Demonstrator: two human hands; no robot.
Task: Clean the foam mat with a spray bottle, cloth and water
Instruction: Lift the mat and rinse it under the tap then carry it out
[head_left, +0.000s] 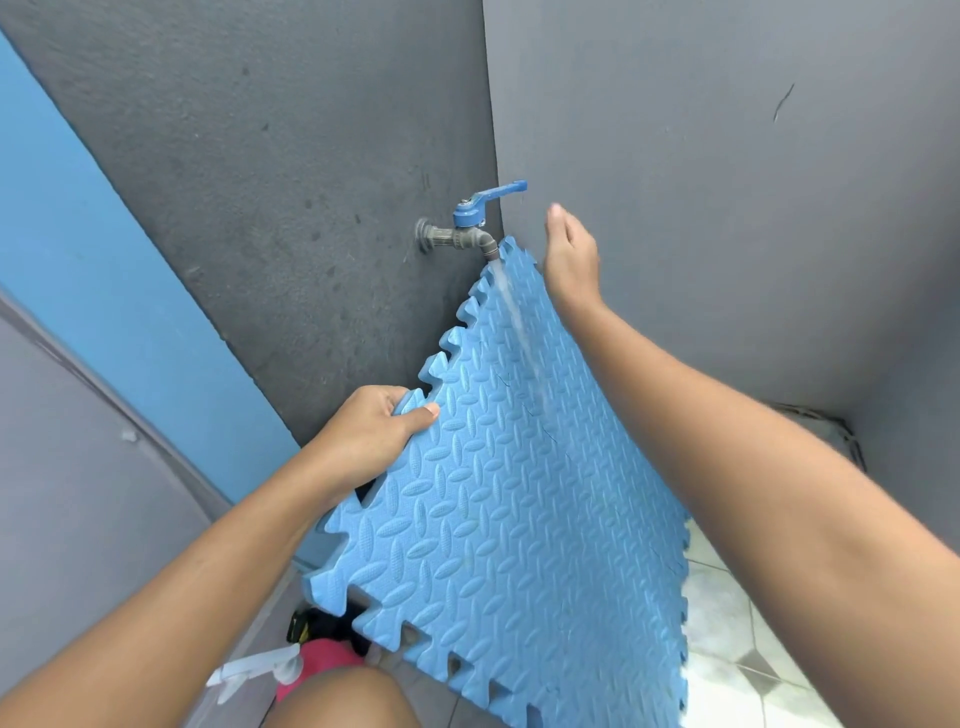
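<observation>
Two bare hands work on one blue foam mat (514, 493), an interlocking tile with a raised diamond-plate texture and toothed edges, held tilted under a wall tap (462, 228). The left hand (371, 431) forms the closed grip: its fingers wrap behind a tooth on the mat's left edge and its thumb presses on the textured front face. The right hand (571, 257) is open, fingers loosely extended, beside the mat's upper corner and just right of the tap spout; whether it touches the mat's edge cannot be told. The right forearm crosses in front of the mat's right side and hides that edge. The mat's top corner sits just beneath the grey spout, and a stream of water (514, 317) runs from the spout down the textured face. The tap has a blue lever handle (498, 191) and is fixed to a dark grey wall (260, 182), which meets a lighter grey wall (727, 182) at a corner directly behind the mat. A blue painted band (104, 270) lies to the left. Below the mat's lower left corner, a spray bottle (291, 670) with a white trigger head and a pink body is partly covered by a knee. A dark object behind it is hard to make out. Pale tiled floor (737, 649) shows at lower right.
</observation>
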